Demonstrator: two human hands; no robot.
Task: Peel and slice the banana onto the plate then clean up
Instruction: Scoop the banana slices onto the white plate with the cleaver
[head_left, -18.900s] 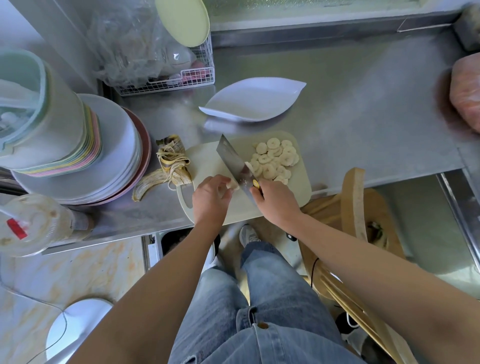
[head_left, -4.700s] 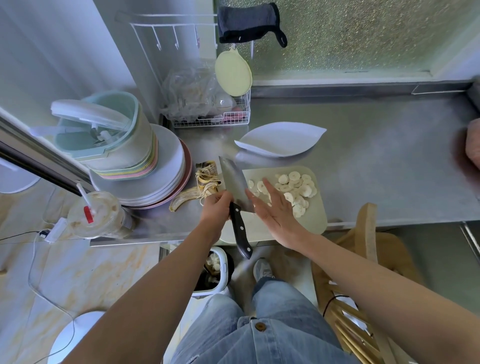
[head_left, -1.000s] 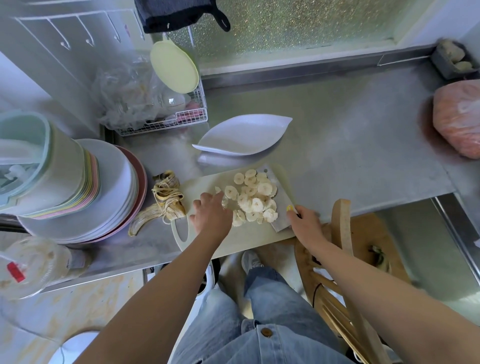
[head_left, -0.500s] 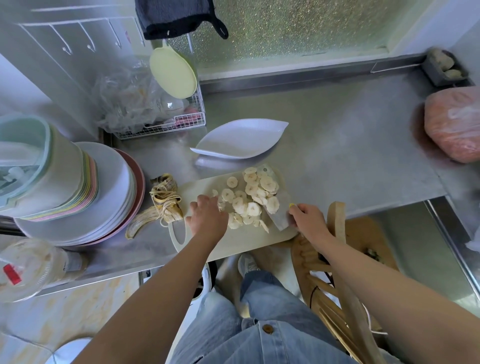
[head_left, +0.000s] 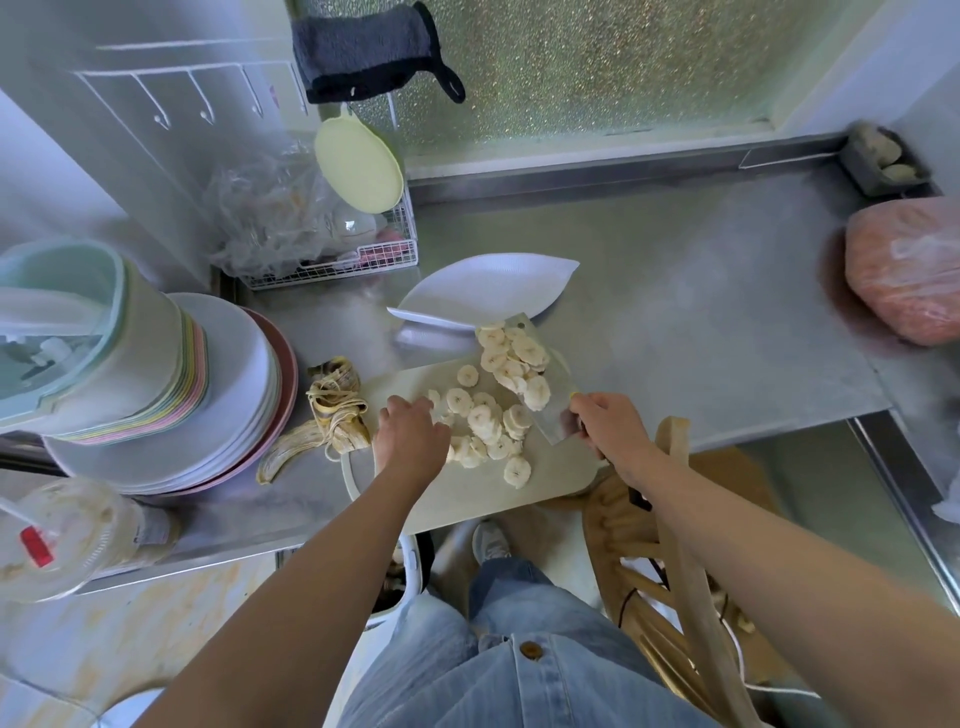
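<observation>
- Banana slices (head_left: 511, 358): some heaped on the cleaver (head_left: 551, 423) blade at the plate (head_left: 483, 291) rim, the rest loose on the board (head_left: 467, 501).
- Right hand (head_left: 610, 428): fingers clamped on the handle; carry the blade level, tilting only over the plate.
- Left hand (head_left: 408, 436): fingers bent against the loose slices; hold unclear.

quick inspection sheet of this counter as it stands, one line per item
surface: steel counter, cutting board at its front edge
job's things: banana slices partly on the board, partly piled on the knife blade beside the white plate; no slices seen on the plate
clutter: banana peel, plate stack, lidded cup, wire basket, pink bag
grips: left hand on the slices; right hand holds the knife handle
cables: thin dark cord at the chair
surroundings: frosted window, hanging mitt, bin below
</observation>
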